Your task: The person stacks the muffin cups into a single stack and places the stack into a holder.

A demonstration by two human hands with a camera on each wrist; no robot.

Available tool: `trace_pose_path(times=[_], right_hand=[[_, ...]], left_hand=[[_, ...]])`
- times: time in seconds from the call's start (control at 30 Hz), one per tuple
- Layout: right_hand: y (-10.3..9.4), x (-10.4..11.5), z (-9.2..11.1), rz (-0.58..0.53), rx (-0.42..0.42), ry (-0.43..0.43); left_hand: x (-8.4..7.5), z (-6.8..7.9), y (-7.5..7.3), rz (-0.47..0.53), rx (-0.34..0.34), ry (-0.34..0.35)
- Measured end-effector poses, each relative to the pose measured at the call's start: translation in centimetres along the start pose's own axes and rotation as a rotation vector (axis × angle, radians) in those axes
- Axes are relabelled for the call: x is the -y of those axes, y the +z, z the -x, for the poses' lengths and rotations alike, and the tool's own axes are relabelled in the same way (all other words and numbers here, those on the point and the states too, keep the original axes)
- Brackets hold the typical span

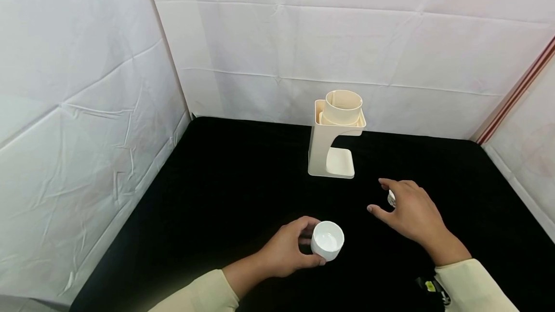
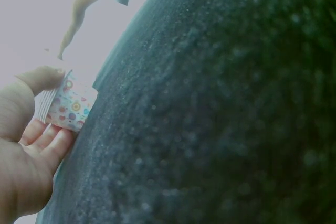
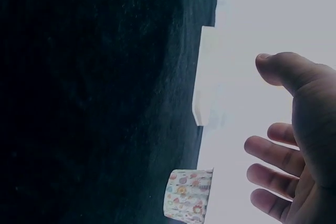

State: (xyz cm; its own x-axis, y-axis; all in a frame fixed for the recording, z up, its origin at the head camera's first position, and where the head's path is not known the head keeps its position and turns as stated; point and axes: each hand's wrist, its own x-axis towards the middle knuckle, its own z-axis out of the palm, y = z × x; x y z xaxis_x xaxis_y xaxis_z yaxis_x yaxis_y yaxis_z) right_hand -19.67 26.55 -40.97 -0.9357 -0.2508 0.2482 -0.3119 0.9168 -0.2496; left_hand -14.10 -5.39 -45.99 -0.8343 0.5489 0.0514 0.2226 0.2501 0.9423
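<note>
A small stack of nested paper cups (image 1: 327, 240), white inside and printed with colourful dots outside (image 2: 72, 103), is held by my left hand (image 1: 288, 249). The thumb lies on one side, the fingers on the other. To the right, my right hand (image 1: 412, 211) hovers over the table with thumb and fingers spread apart and nothing between them. Beyond its palm a bit of another white cup (image 1: 391, 198) shows, mostly hidden by the hand. In the right wrist view this patterned paper cup (image 3: 189, 196) stands on the black surface, apart from the fingers (image 3: 273, 153).
A cream stand (image 1: 321, 150) with a round open tube (image 1: 342, 107) on top and a flat base plate (image 1: 340, 162) stands at the back of the black table (image 1: 243, 172). White cloth walls (image 1: 303, 42) enclose the back and sides. A small dark object with yellow-green (image 1: 430, 286) is beside the right sleeve.
</note>
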Motion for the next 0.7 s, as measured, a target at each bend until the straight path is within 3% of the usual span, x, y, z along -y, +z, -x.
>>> trace_pose_path(times=[0.33,0.7], right_hand=[[0.2,-1.2,-0.2,0.018,0.02,0.06],[0.3,-2.4,-0.2,0.018,-0.017,0.111]], left_hand=[[0.0,0.2,0.0,-0.005,-0.003,0.0],[0.0,0.3,0.0,-0.014,-0.004,-0.002]])
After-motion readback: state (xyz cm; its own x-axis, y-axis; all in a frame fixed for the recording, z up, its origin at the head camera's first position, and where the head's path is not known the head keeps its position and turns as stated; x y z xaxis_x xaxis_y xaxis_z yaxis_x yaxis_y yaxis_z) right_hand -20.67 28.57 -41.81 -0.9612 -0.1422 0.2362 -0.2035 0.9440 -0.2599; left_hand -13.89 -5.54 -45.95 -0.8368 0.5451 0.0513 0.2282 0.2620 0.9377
